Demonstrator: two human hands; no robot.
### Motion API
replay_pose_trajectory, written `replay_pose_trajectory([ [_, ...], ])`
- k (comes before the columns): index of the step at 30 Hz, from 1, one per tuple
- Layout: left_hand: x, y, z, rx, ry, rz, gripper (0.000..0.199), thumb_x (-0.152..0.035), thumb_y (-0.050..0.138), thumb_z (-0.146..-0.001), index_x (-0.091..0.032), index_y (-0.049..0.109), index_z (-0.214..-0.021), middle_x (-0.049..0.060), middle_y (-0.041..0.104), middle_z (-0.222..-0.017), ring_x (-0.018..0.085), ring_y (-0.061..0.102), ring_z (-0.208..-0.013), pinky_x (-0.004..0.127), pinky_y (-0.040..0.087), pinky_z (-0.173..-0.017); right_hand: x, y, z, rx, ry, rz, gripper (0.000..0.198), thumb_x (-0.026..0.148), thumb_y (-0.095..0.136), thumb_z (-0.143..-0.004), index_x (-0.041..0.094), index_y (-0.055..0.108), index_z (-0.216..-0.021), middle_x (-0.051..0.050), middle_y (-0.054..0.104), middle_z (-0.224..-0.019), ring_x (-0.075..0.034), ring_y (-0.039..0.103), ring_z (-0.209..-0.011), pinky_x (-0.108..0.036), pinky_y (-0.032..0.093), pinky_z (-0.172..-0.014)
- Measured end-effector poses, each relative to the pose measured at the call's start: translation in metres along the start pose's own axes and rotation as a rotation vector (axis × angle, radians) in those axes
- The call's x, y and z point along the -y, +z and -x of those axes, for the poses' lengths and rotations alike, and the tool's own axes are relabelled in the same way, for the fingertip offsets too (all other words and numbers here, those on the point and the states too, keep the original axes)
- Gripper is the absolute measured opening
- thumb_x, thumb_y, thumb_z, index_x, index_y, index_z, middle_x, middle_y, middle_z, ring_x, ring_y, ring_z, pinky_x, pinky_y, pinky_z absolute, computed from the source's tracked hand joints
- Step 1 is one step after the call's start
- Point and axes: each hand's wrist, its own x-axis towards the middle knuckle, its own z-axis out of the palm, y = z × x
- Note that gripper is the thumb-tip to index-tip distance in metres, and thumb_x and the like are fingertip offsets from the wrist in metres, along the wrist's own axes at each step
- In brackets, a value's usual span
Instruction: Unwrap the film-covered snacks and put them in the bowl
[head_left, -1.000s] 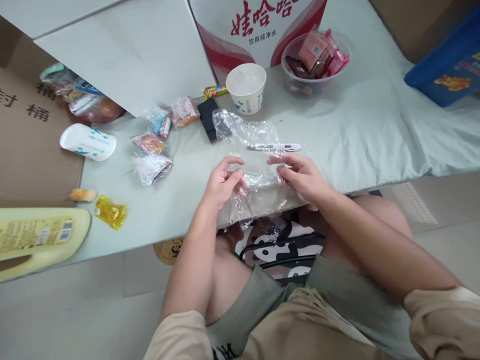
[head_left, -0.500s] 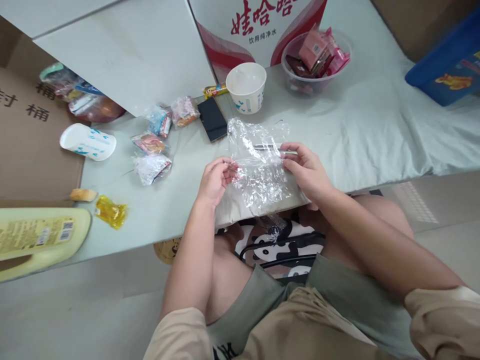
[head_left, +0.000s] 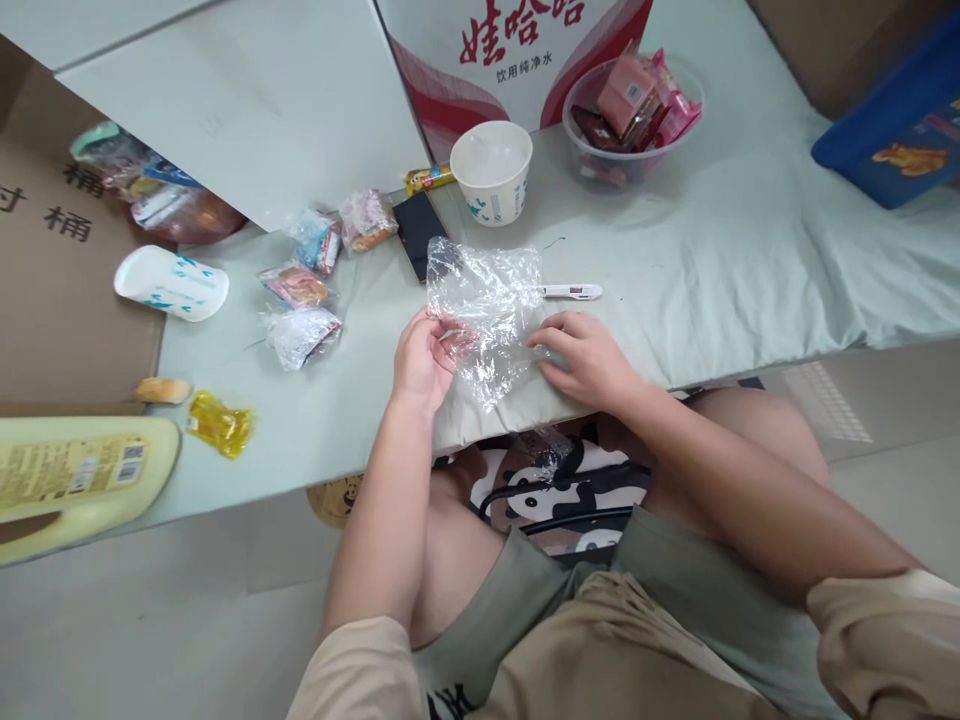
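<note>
A crinkled clear plastic bag (head_left: 491, 300) is held up over the cloth in front of me. Its left side is pinched in the fingers of my left hand (head_left: 425, 360), and its upper left corner overlaps a dark phone (head_left: 414, 232). My right hand (head_left: 589, 362) is at the bag's right edge, thumb and fingers apart; whether the fingertips touch the film is hard to tell. Just beyond that hand lies a white utility knife or pen (head_left: 574, 292), its left end behind the plastic.
A paper cup (head_left: 491, 180) stands behind the bag, beside a bowl of wrapped snacks (head_left: 630, 150). Wrapped snacks (head_left: 300, 285), a tipped cup (head_left: 172, 284), a yellow wrapper (head_left: 220, 424) and a yellow jug (head_left: 90, 470) lie left. A blue container (head_left: 892, 130) stands right.
The plastic bag has shifted left and now overlaps the phone. My right hand has drawn left and nearer to me, its fingers spread, uncovering the white knife or pen.
</note>
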Motion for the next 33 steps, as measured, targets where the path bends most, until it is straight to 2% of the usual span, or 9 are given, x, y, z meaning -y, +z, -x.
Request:
replay_pose_trajectory([
  [6,-0.001,0.001,0.001,-0.033,0.029,0.004,0.006,-0.020,0.055,-0.070,-0.021,0.052,-0.075,-0.002,0.064,-0.070,0.011,0.067,-0.061,0.020,0.053,-0.055,0.003,-0.005,-0.004,-0.130,0.098,-0.088,0.017,0.025,0.051,-0.093,0.023,0.068,-0.089,-0.010,0.067,-0.102,-0.025,0.061,-0.096,-0.042,0.050,-0.086],
  [10,0.000,0.000,0.001,-0.061,0.087,0.020,0.011,-0.024,0.058,-0.071,-0.022,0.049,-0.076,-0.002,0.063,-0.070,0.011,0.069,-0.062,0.020,0.053,-0.056,0.014,-0.014,-0.003,-0.153,0.259,-0.204,0.011,0.025,0.050,-0.091,0.023,0.061,-0.088,-0.005,0.065,-0.084,-0.020,0.060,-0.078,-0.036,0.049,-0.076],
  [12,0.001,0.001,0.002,-0.040,0.111,0.005,0.010,-0.025,0.058,-0.072,-0.022,0.049,-0.076,-0.002,0.064,-0.070,0.012,0.070,-0.063,0.020,0.053,-0.056,0.019,-0.018,-0.004,-0.123,0.356,-0.338,0.009,0.026,0.051,-0.089,0.023,0.059,-0.089,-0.003,0.064,-0.078,-0.018,0.059,-0.072,-0.035,0.048,-0.073],
  [15,0.002,0.004,0.006,0.022,0.155,-0.020,0.008,-0.025,0.057,-0.072,-0.022,0.050,-0.075,-0.002,0.063,-0.066,0.012,0.069,-0.059,0.021,0.053,-0.055,0.022,-0.023,-0.008,-0.122,0.537,-0.683,0.010,0.028,0.051,-0.085,0.022,0.056,-0.092,-0.003,0.068,-0.090,-0.015,0.061,-0.070,-0.029,0.045,-0.064],
  [17,0.002,0.005,0.008,0.058,0.169,-0.037,0.008,-0.025,0.057,-0.072,-0.021,0.051,-0.073,-0.002,0.063,-0.063,0.013,0.069,-0.058,0.021,0.054,-0.055,0.021,-0.026,-0.012,-0.119,0.676,-0.888,0.017,0.033,0.054,-0.084,0.023,0.055,-0.098,-0.004,0.069,-0.097,-0.012,0.058,-0.063,-0.025,0.037,-0.053],
  [20,0.002,0.006,0.010,0.091,0.167,-0.058,0.009,-0.026,0.058,-0.073,-0.022,0.050,-0.073,-0.002,0.064,-0.063,0.013,0.069,-0.057,0.022,0.054,-0.053,0.019,-0.031,-0.015,-0.061,0.804,-1.019,0.033,0.041,0.061,-0.083,0.024,0.053,-0.111,-0.004,0.069,-0.096,-0.008,0.048,-0.051,-0.023,0.026,-0.045],
  [23,0.002,0.005,0.012,0.135,0.150,-0.073,0.014,-0.029,0.060,-0.075,-0.022,0.049,-0.072,-0.002,0.064,-0.062,0.014,0.069,-0.055,0.023,0.054,-0.052,0.017,-0.031,-0.014,-0.029,0.838,-1.023,0.044,0.041,0.072,-0.078,0.024,0.052,-0.114,-0.001,0.067,-0.089,-0.007,0.043,-0.050,-0.023,0.025,-0.044],
  [27,0.003,0.004,0.013,0.175,0.144,-0.074,0.019,-0.032,0.064,-0.074,-0.021,0.050,-0.069,-0.001,0.065,-0.061,0.015,0.070,-0.055,0.024,0.056,-0.052,0.013,-0.028,-0.010,-0.101,0.793,-1.038,0.040,0.033,0.078,-0.073,0.023,0.053,-0.102,0.004,0.056,-0.076,-0.005,0.037,-0.052,-0.022,0.029,-0.047],
  [33,0.004,0.004,0.007,0.129,0.227,0.033,0.015,-0.027,0.064,-0.072,-0.020,0.052,-0.068,-0.002,0.067,-0.061,0.013,0.069,-0.053,0.020,0.053,-0.048,0.012,-0.029,-0.008,-0.126,0.725,-1.205,0.044,0.022,0.080,-0.065,0.021,0.057,-0.102,0.006,0.054,-0.075,-0.006,0.041,-0.057,-0.021,0.032,-0.050],
])
